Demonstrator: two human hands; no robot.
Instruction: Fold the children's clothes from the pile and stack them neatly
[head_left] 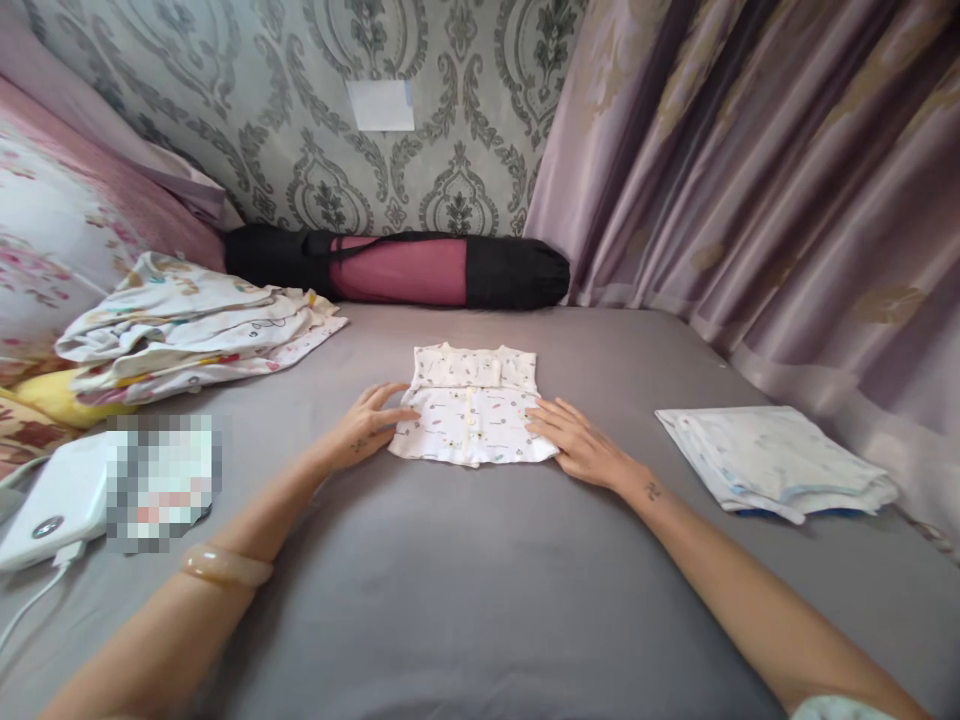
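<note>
A small white baby shirt (442,420) with a tiny print and a buttoned front lies on the grey bed sheet (480,580). Its upper part has a folded layer across it, perhaps the sleeves. My left hand (369,428) is at the shirt's left edge, fingers apart, their tips touching the cloth. On the opposite edge rests my right hand (581,440), its fingers stretched out flat over the fabric. Neither hand grips anything that I can see.
Folded white cloths (772,455) lie at the right. A loose pile of printed clothes (202,320) sits at the left, above a white power bank (64,495) with a cable and a blurred item. A black and pink long bag (397,270) lies along the wall, beside purple curtains (720,150).
</note>
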